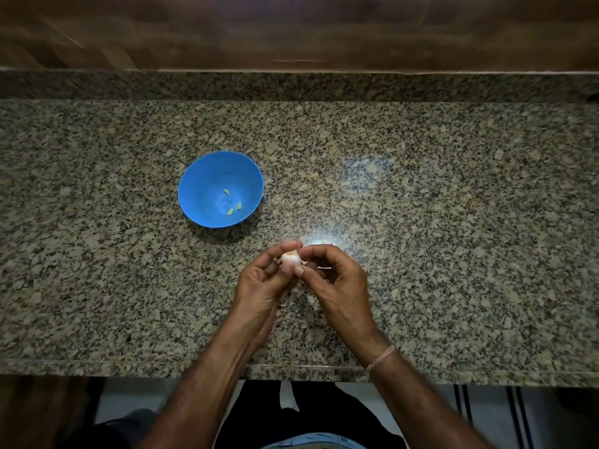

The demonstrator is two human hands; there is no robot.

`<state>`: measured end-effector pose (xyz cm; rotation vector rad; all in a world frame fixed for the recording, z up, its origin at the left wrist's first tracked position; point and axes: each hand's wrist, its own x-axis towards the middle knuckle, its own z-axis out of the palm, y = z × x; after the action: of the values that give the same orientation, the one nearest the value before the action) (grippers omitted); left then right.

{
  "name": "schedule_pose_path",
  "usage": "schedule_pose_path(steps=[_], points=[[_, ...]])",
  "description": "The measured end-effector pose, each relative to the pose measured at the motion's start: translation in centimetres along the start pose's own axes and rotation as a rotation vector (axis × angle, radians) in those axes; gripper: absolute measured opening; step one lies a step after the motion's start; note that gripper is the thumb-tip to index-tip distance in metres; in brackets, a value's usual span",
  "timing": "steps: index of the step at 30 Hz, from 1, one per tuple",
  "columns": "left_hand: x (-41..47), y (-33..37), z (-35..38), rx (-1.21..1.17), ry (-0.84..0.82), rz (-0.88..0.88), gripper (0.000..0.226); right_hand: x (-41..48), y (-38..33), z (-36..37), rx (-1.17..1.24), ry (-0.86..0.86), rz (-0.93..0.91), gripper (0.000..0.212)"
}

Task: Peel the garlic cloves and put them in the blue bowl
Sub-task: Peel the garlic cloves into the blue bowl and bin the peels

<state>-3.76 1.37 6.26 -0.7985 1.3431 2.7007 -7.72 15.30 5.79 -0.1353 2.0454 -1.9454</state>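
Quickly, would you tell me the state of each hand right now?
Left hand: closed, holding the garlic bulb.
Right hand: closed, pinching the same garlic bulb.

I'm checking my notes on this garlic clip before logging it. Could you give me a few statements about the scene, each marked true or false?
1. The blue bowl holds three peeled cloves. True.
2. The garlic lies untouched on the counter. False: the left hand and the right hand both hold it in their fingers.
3. The blue bowl stands to the right of the hands. False: it stands to their left, farther from the person.
4. A thin band circles the right wrist. True.
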Motion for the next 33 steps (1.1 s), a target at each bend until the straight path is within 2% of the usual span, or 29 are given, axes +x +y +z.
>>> schedule_pose_path(steps=[4, 10, 20, 28, 33], points=[[-0.2, -0.1, 0.3, 0.109, 0.060, 0.059, 0.041, 0.2, 0.3, 0.0, 0.075, -0.005, 0.044, 0.019], [0.2, -0.2, -0.1, 0.078, 0.121, 0.028, 0.040, 0.6, 0.5, -0.1, 0.157, -0.006, 0.121, 0.019], [0.6, -0.3, -0.5, 0.106, 0.140, 0.009, 0.038, 0.8, 0.7, -0.1, 0.046, -0.018, 0.078, 0.024], [0.6, -0.1, -0.1, 0.204, 0.131, 0.043, 0.029, 1.0, 0.6, 0.1, 0.070, -0.025, 0.048, 0.023], [0.6, 0.1, -0.1, 0.182, 0.130, 0.029, 0.028, 0.9, 0.9, -0.1, 0.038, -0.046, 0.019, 0.024]])
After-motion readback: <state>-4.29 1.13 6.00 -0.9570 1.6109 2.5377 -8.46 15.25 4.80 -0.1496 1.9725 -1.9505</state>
